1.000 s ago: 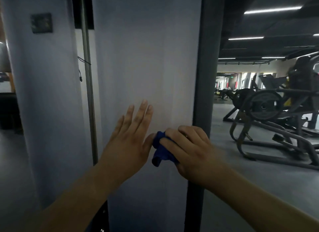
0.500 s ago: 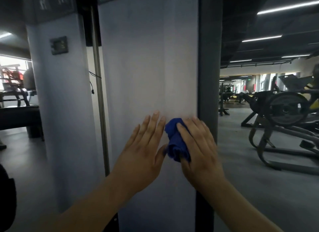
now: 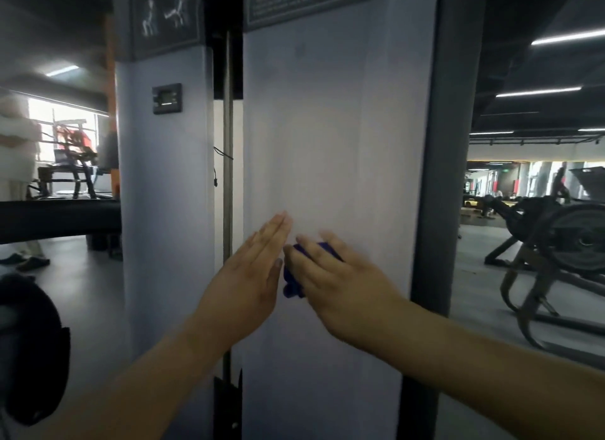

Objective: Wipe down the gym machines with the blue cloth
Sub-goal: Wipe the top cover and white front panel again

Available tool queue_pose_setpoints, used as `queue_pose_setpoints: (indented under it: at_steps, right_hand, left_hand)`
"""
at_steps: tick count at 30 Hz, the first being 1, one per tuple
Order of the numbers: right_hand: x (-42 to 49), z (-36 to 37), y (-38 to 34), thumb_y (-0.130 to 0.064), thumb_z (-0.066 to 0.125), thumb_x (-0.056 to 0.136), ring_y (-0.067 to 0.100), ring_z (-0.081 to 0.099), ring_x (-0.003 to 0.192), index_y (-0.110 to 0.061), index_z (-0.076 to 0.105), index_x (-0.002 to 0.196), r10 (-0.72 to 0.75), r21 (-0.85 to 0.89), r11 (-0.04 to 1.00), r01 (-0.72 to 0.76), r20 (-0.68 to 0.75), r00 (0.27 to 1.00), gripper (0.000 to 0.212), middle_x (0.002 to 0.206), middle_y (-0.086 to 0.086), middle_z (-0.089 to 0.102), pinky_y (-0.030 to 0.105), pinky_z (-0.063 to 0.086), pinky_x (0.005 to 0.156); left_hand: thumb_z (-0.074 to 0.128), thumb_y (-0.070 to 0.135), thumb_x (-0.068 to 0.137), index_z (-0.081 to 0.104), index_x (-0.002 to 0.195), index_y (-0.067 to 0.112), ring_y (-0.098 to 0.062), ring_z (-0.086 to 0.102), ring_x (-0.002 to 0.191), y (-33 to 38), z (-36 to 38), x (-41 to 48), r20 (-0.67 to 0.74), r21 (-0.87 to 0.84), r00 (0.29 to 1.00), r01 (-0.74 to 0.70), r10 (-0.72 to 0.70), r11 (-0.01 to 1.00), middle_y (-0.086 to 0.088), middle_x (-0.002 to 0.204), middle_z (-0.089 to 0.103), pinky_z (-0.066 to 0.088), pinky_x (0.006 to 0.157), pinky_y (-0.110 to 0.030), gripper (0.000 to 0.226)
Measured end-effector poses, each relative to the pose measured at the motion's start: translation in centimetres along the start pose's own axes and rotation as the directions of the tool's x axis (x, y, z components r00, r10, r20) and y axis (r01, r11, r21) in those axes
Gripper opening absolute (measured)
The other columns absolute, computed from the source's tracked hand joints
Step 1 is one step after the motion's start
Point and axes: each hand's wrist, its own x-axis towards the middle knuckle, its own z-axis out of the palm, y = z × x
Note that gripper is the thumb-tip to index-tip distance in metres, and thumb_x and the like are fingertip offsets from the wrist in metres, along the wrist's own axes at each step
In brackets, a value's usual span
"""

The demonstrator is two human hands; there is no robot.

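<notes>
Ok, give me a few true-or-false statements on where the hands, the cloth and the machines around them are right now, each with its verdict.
1. The blue cloth is under the right hand, against the pale panel. True.
2. The left hand is holding the cloth. False: it lies beside the cloth on the panel with its fingers straight and holds nothing.
3. A weight plate machine stands on the floor off to the right. True.
4. The exercise diagram is below the hands. False: it is at the top of the machine, well above both hands.
</notes>
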Motion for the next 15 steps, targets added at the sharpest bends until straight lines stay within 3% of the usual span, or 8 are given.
queue_pose_setpoints:
  at_steps: [2,4,6,8,9,12,15]
  right_hand:
    - [1.9,-1.0,2.3,-0.023,0.032,0.105,0.040,0.041,0.155,-0.001,0.049,0.159,0.070,-0.057,0.996,-0.072,-0.038,0.997,0.061,0.165,0.016,0.047,0.060,0.022,0.132]
    - [3.0,-1.6,2.9,-0.020,0.029,0.103,0.040,0.036,0.158,0.001,0.044,0.161,0.141,-0.060,0.988,-0.143,-0.034,0.989,0.064,0.168,0.018,0.043,0.060,0.016,0.133]
    - [2.8,-0.5,1.4,-0.019,0.030,0.102,0.040,0.035,0.157,0.000,0.047,0.160,0.022,-0.085,0.996,-0.021,0.008,1.000,0.063,0.168,0.018,0.043,0.058,0.014,0.134]
    - [2.3,0.4,0.6,-0.023,0.028,0.104,0.037,0.036,0.158,-0.007,0.052,0.159,-0.112,-0.120,0.986,0.120,0.075,0.991,0.061,0.167,0.014,0.045,0.057,0.016,0.134]
    - [2.6,0.4,1.1,-0.024,0.026,0.105,0.037,0.037,0.158,-0.010,0.053,0.158,-0.115,-0.102,0.987,0.121,0.066,0.991,0.061,0.166,0.012,0.047,0.057,0.019,0.134]
    - [4.9,-2.0,4.4,-0.013,0.008,0.108,0.040,0.042,0.154,-0.008,0.056,0.153,0.014,-0.045,0.999,-0.014,-0.014,1.000,0.066,0.162,0.018,0.050,0.055,0.028,0.131]
    - [8.0,-4.8,9.0,-0.016,0.020,0.106,0.042,0.038,0.156,-0.006,0.055,0.153,0.096,-0.090,0.991,-0.101,-0.059,0.994,0.059,0.163,0.020,0.048,0.055,0.023,0.133]
  left_hand:
    - [0.052,0.006,0.113,0.018,0.174,0.012,-0.007,0.014,0.167,-0.8,-0.1,0.8,-0.025,0.040,0.999,-0.039,0.040,0.998,0.000,0.182,0.016,0.018,0.135,-0.031,0.070]
    - [0.047,0.007,0.115,0.015,0.174,0.018,-0.005,0.014,0.167,-1.0,-0.5,1.6,-0.043,-0.030,0.999,-0.005,0.004,1.000,0.005,0.182,0.014,0.015,0.135,-0.026,0.068]
    - [0.040,0.014,0.118,0.008,0.173,0.032,0.001,0.013,0.165,-0.8,-1.0,2.1,-0.023,-0.153,0.997,0.067,-0.072,0.986,0.016,0.181,0.009,0.015,0.134,-0.022,0.066]
    - [0.036,0.020,0.118,0.005,0.172,0.040,0.003,0.012,0.165,-0.2,-1.5,2.6,-0.003,-0.226,0.998,0.064,-0.067,0.972,0.026,0.180,0.004,0.017,0.134,-0.023,0.066]
    - [0.035,0.020,0.118,0.006,0.173,0.039,0.002,0.014,0.165,0.2,-1.7,2.9,-0.013,-0.231,0.999,0.040,-0.044,0.972,0.027,0.180,0.005,0.018,0.134,-0.025,0.065]
    - [0.039,0.014,0.117,0.024,0.173,0.025,-0.003,0.025,0.164,0.7,-2.5,5.4,-0.136,-0.181,0.990,-0.054,0.029,0.982,0.016,0.179,0.023,0.025,0.134,-0.034,0.059]
    - [0.045,0.017,0.116,0.033,0.171,0.023,-0.002,0.024,0.164,0.8,-4.6,10.0,-0.239,-0.203,0.970,-0.012,-0.038,0.979,0.011,0.178,0.030,0.024,0.136,-0.039,0.057]
